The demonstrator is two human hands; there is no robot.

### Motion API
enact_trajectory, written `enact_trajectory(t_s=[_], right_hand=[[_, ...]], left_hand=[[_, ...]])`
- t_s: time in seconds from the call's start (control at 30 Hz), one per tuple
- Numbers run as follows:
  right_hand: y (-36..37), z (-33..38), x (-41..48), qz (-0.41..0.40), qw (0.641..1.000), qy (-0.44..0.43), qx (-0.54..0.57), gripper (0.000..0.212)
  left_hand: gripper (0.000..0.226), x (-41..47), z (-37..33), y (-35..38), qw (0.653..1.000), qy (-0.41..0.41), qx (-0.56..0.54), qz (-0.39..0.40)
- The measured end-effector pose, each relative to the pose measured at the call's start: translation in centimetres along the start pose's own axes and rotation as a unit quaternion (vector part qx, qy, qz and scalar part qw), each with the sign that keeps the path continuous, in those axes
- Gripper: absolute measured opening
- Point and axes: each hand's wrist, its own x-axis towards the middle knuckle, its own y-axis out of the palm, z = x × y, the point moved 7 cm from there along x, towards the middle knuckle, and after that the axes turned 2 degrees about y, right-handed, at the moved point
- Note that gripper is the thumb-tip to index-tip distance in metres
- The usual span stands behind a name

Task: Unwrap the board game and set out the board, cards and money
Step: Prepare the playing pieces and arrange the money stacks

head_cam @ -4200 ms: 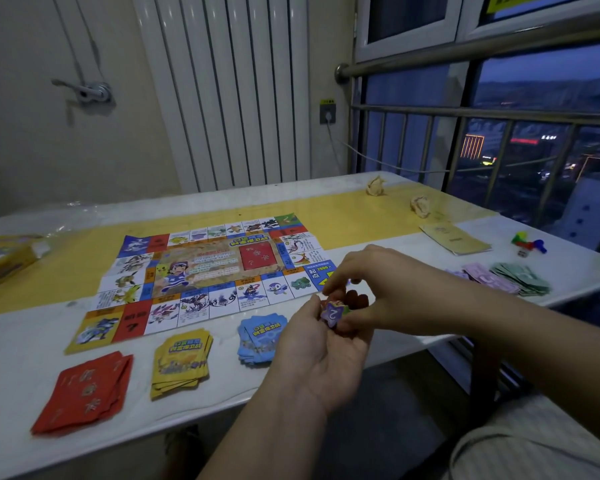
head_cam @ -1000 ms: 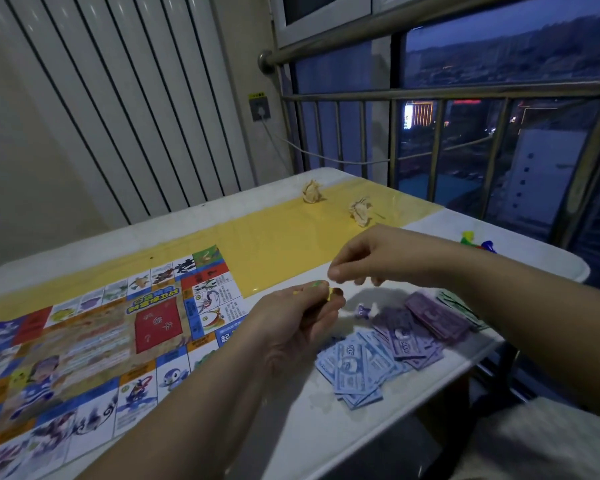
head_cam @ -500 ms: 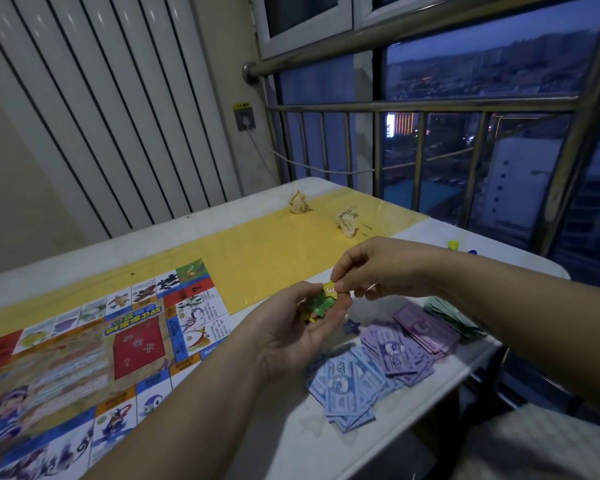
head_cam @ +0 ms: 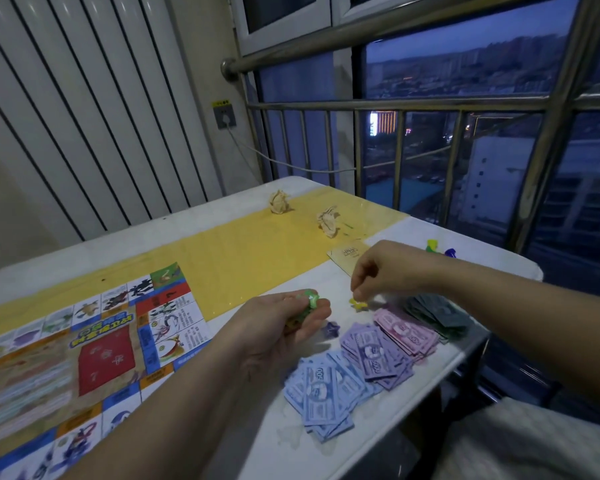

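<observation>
Head view: board (head_cam: 94,344) and money (head_cam: 357,362) laid out; left hand (head_cam: 284,327) clenched on green tokens (head_cam: 310,301), right hand (head_cam: 385,271) pinching yellow token (head_cam: 358,304) at two o'clock.

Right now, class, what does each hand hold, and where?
Left hand: small green pieces, pinched at the fingertips. Right hand: yellow piece, by its top.

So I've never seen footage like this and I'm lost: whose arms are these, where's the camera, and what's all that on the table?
One camera, worn on the person's head, looks down at their own bare hands. The left hand holds small green game pieces. The right hand pinches a small yellow piece at the white table. On it lie the game board and piles of play money: blue, purple, pink and dark green. Two crumpled paper balls lie further back.
</observation>
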Motion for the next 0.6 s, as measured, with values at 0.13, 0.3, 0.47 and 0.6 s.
enact_trajectory(t_s=[0.13,0.3,0.47,0.6], right_hand=[[0.1,0.0,0.1,-0.062,0.997,-0.014,-0.049,0.012],[-0.7,2.6,-1.1,-0.022,0.991,-0.054,0.124,0.018],[0.2,3.4,-1.1,-0.001,0.989,-0.053,0.137,0.006],[0.9,3.3,-0.9,-0.007,0.986,-0.031,0.161,0.002]], left_hand=[[0.011,0.1,0.1,0.0,1.0,-0.005,-0.003,-0.001],[0.015,0.0,0.4,0.8,1.0,-0.011,-0.003,0.012],[0.022,-0.1,0.7,1.6,0.999,-0.026,-0.018,0.023],[0.02,-1.0,0.4,1.2,0.994,-0.065,-0.079,0.046]])
